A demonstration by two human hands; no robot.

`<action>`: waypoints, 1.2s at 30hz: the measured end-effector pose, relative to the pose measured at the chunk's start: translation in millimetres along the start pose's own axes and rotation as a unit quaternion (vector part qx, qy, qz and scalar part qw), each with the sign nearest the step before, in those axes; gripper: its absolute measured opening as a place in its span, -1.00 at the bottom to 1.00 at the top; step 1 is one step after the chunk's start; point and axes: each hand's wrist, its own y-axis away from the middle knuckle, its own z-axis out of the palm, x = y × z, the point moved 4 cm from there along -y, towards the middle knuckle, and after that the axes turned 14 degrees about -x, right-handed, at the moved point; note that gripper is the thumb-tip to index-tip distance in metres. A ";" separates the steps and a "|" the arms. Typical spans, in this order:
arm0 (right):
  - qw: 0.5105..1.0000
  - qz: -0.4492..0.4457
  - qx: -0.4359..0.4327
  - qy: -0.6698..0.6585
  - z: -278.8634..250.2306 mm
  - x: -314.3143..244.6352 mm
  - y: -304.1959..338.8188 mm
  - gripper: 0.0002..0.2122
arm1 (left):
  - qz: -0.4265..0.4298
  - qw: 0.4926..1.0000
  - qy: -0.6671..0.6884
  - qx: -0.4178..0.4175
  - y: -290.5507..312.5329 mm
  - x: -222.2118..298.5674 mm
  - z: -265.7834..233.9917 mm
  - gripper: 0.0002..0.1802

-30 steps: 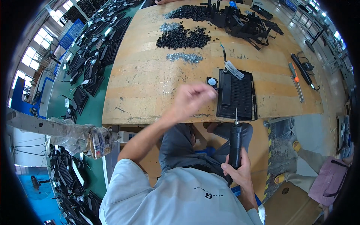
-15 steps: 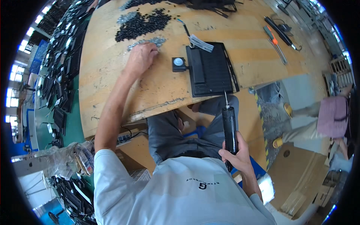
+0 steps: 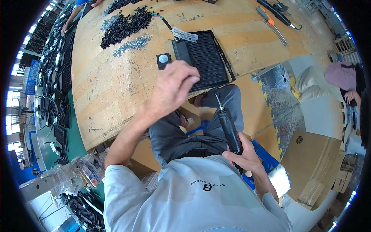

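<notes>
The dark ridged panel (image 3: 208,58) is lying at upper centre, near the edge of the table (image 3: 112,98). The left hand (image 3: 174,85), fingers curled, is screening its lower-left corner; whether it's pinching anything, I can't tell. Below, the right hand (image 3: 247,156) is gripping a black screwdriver (image 3: 228,129); keeping its bit (image 3: 218,101) square should help.

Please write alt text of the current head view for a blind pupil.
A person's right hand holds a black driver; their left hand overlaps the near-left corner of a ribbed black panel on a wooden table. Small black parts and clear parts lie in piles farther left.
</notes>
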 end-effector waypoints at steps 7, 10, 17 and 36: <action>1.000 0.018 -0.003 -0.002 -0.5 1.5 -4.3 -0.45 | -0.015 1.000 -0.017 0.013 4.1 1.0 20.6 -0.85; 1.000 0.014 -0.013 -0.004 -0.5 -0.4 -7.7 -0.50 | -0.002 0.999 -0.035 0.024 5.9 1.6 26.7 -0.84; 0.998 -0.014 -0.044 -0.047 2.8 -2.3 -19.4 -0.56 | -0.029 0.997 -0.067 0.037 1.6 8.8 32.1 -0.89; 0.997 -0.062 -0.052 0.013 -2.1 28.1 -27.2 -0.43 | -0.044 0.997 -0.061 -0.016 -12.3 26.6 22.4 -0.90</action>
